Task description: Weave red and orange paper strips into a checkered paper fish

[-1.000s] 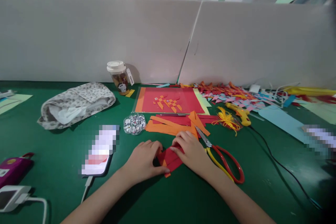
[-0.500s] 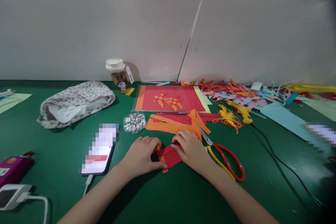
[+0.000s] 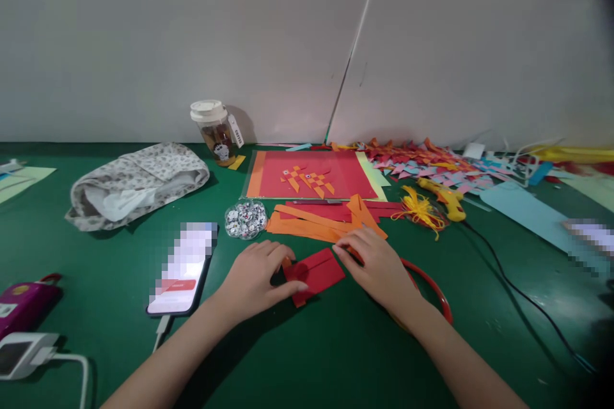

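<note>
A folded red paper piece (image 3: 316, 273) with a crease line and a bit of orange at its left end lies before me. My left hand (image 3: 256, 278) pinches its left end, thumb on top and fingers behind. At the paper's upper right corner is my right hand (image 3: 369, 263), fingers bent and apart; whether a fingertip touches the corner is unclear. Under that hand and wrist, mostly covered, lie scissors with a red handle (image 3: 439, 291). Just beyond my hands are orange paper strips (image 3: 307, 227) and red strips (image 3: 384, 209).
Two woven paper fish (image 3: 314, 184) rest on a red sheet (image 3: 268, 172). Around them are a round box of googly eyes (image 3: 245, 220), a lidded cup (image 3: 215, 134), a cloth bag (image 3: 139, 188), a phone (image 3: 185, 268), yellow string (image 3: 419, 211), a corded glue gun (image 3: 446, 201) and paper scraps (image 3: 426, 160).
My right hand has slid right, off the paper's face to its corner, uncovering more red and hiding more of the scissors. My left hand keeps its grip. The view has tilted down slightly.
</note>
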The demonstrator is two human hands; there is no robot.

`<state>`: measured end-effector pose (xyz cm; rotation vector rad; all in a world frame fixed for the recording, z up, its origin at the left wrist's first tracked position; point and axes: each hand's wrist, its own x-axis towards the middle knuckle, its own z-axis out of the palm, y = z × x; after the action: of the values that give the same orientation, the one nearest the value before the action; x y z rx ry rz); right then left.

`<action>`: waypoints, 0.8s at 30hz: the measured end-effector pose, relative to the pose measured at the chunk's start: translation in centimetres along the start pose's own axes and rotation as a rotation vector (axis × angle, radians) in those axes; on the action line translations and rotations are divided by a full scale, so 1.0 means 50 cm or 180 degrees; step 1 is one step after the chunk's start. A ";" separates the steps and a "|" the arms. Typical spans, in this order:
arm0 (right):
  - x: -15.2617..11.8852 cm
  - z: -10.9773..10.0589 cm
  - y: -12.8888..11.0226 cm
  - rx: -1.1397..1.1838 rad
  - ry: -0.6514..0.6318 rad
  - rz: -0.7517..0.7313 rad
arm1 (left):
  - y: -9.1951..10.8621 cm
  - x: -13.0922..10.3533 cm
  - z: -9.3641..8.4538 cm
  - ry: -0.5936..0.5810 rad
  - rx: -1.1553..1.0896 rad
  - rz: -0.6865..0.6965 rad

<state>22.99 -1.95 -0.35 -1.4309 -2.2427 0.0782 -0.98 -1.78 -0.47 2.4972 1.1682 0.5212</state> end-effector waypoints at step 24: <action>-0.011 0.017 -0.026 -0.0598 -0.0289 -0.0243 | 0.025 -0.008 0.055 0.0403 0.0043 0.0423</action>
<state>21.75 -2.87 -0.90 -1.4606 -2.4309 -0.0970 0.87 -3.25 -2.40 2.5989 1.0573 0.7184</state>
